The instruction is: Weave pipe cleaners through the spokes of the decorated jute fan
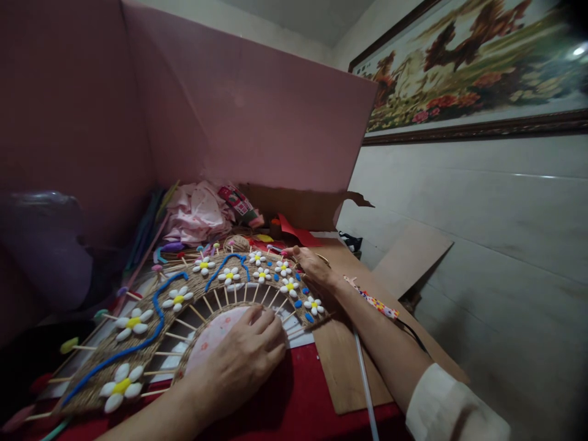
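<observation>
A large fan-shaped craft (220, 282) of woven twine and thin wooden sticks spreads in front of me. White clay flowers with yellow centres, blue wavy strips and blue dots decorate its band, and coloured blobs cap the sticks along the outer rim. My left hand (250, 346) rests with curled fingers on its pale inner half circle (214, 337), gripping near the twine edge. At the upper right rim, my right hand (312, 266) holds the fan with fingers closed; the fingertips are partly hidden behind it.
Behind the fan lie a pink crumpled cloth (197, 211), a printed packet (241, 205), a twine ball (236, 244) and red paper (296, 231). A glue gun (374, 303) with a patterned body lies beyond my right forearm. Brown cardboard (342, 367) covers part of the red tabletop (303, 386).
</observation>
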A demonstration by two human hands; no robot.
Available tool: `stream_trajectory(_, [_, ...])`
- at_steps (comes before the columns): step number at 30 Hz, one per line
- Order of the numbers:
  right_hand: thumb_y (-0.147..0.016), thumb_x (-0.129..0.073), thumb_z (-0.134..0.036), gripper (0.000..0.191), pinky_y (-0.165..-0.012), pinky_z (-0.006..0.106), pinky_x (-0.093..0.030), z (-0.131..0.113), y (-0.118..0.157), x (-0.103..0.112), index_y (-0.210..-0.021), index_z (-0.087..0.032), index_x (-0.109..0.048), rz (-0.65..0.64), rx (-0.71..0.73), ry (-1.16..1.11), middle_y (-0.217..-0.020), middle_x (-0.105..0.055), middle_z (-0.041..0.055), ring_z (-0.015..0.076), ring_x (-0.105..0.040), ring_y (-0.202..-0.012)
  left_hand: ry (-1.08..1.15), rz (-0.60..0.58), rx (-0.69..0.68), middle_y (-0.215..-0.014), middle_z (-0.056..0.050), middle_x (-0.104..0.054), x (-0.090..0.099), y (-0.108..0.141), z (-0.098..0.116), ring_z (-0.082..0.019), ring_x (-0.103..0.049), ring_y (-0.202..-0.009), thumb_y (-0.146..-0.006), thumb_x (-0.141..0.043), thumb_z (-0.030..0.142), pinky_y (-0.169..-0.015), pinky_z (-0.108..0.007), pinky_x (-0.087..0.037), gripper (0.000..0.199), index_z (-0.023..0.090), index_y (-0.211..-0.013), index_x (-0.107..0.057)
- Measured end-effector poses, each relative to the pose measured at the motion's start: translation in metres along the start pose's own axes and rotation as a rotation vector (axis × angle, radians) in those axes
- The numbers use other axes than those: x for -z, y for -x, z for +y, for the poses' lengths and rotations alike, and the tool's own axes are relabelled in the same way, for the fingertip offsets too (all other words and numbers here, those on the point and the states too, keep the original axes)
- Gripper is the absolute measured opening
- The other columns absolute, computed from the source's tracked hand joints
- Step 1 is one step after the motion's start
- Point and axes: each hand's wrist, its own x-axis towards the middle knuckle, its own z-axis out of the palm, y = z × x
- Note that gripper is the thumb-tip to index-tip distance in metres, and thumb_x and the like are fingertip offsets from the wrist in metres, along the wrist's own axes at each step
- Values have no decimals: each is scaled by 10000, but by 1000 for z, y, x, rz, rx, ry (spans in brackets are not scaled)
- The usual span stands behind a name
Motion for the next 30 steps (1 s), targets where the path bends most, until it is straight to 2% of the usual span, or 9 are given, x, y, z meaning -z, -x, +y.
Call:
stream_trajectory(7, [-857,-176,-667,716,-847,335,-439,-2,1,-1,-1053,-172,-655,13,45,80,-1030,-653,98,222,-587,-957,-7,-20,-5,-876,-54,-583,0,0,0,-202,-510,-867,-878,-489,190,-849,-433,-385,128,166,-789,-577])
stream_trajectory(13, [-850,-169,-678,726,-893,373,-393,-4,0,0,-1043,-182,-663,20,105,169,-1022,-657,100,238,-559,-992,-5,17,0,-881,-59,-581,-3,0,0,-200,-510,-863,-881,-477,176,-845,-433,-382,135,165,-789,-575])
stream_trajectory(19, [-864,-142,-659,733,-892,390,-378,-4,0,-1,-1046,-172,-659,23,150,233,-1008,-660,115,238,-542,-989,3,7,1,-866,-54,-581,-3,1,-1,-197,-507,-847,-880,-481,177,-832,-428,-386,128,167,-797,-578])
stream_trajectory(30, [-922,-166,-564,628,-865,378,-383,-3,-1,-1,-1022,-179,-651,12,165,279,-974,-652,100,226,-538,-955,-9,12,-1,-866,-52,-582,-2,0,0,-196,-508,-853,-879,-482,179,-835,-421,-387,137,164,-785,-581])
